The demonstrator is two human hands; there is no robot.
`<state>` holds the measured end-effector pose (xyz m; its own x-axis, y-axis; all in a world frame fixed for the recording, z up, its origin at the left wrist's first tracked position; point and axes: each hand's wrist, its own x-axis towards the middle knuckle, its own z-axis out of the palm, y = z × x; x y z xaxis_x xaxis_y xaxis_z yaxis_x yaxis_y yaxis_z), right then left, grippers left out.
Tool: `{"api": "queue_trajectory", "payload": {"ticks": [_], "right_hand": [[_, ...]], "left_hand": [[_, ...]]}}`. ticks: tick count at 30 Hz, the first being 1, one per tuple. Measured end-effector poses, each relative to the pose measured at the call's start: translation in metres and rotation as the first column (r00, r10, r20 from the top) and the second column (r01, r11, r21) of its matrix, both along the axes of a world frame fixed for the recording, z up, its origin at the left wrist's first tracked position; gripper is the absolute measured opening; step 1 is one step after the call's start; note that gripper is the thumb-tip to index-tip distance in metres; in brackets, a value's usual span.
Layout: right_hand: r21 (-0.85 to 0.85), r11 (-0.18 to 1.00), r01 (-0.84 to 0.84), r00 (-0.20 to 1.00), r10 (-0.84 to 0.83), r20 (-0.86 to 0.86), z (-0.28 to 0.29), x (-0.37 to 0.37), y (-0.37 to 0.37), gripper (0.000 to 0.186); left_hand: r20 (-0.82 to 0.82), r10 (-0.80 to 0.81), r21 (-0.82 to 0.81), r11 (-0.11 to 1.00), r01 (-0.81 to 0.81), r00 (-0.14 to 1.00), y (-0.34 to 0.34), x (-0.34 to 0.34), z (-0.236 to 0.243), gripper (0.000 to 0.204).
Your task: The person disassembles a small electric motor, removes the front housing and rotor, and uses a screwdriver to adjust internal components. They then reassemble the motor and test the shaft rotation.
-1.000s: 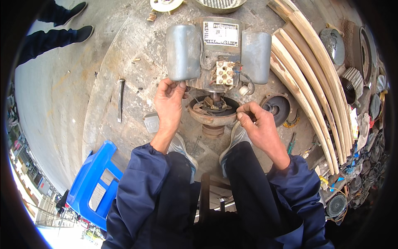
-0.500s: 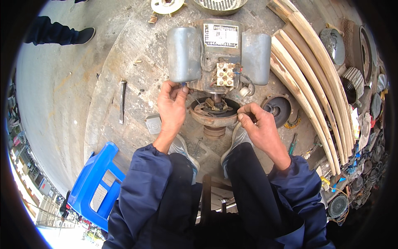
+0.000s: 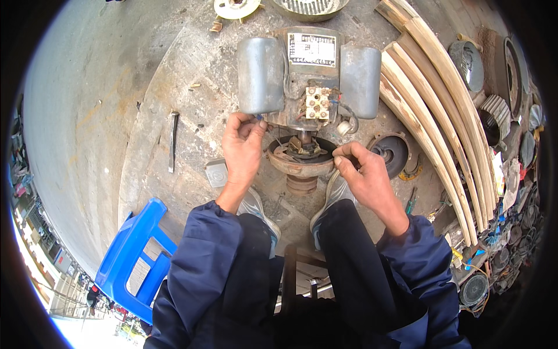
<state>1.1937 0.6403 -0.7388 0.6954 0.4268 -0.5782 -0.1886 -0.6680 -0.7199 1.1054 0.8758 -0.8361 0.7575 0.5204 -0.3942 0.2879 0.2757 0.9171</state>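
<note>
An electric motor point(image 3: 309, 75) with two grey cylinders point(image 3: 260, 72) and a terminal block point(image 3: 317, 102) stands before me above a rusty end cover point(image 3: 299, 167), whose open bowl shows parts around the shaft. My left hand point(image 3: 243, 148) is closed just below the left cylinder, pinching something small and blue, perhaps a wire; the rest of it is hidden by my fingers. My right hand point(image 3: 363, 180) has thumb and index finger closed at the right rim of the end cover.
A blue plastic stool point(image 3: 133, 262) is at lower left, a metal bar point(image 3: 172, 142) left of the motor. Curved wooden strips point(image 3: 439, 125) lie at right, beside a dark round housing point(image 3: 396, 160) and assorted scrap. A grated pan point(image 3: 308, 8) is at the top. My shoes flank the end cover.
The other person's legs at upper left have moved up, almost out of view. My left hand has shifted slightly right, with blue showing at its fingertips. My right hand stays at the rim.
</note>
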Motion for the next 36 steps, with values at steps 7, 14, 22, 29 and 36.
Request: {"api": "queue_trajectory", "payload": {"ticks": [7,14,22,29,36], "right_hand": [[-0.015,1.000,-0.025,1.000,0.025,-0.005,0.001,0.002,0.003,0.020],[-0.004,1.000,-0.013,1.000,0.013,-0.002,0.000,0.002,0.001,0.021],[0.029,0.969,-0.245,0.955,0.236,0.177,0.046,0.020,0.037,0.016],[-0.061,0.747,-0.661,0.615,0.587,0.527,0.073,0.054,0.133,0.017],[-0.592,0.182,-0.785,-0.242,0.790,0.564,0.023,0.062,0.229,0.019]], "left_hand": [[-0.004,-0.014,0.016,1.000,0.014,1.000,0.001,-0.002,-0.002,0.015],[-0.033,-0.058,0.004,0.998,0.058,0.998,-0.001,-0.002,-0.004,0.014],[-0.065,-0.009,0.003,1.000,0.009,0.998,-0.003,-0.007,-0.012,0.016],[-0.062,0.055,-0.057,0.997,-0.058,0.997,-0.004,-0.010,0.001,0.017],[0.023,0.185,-0.083,0.980,-0.183,0.982,-0.002,-0.014,-0.007,0.027]]}}
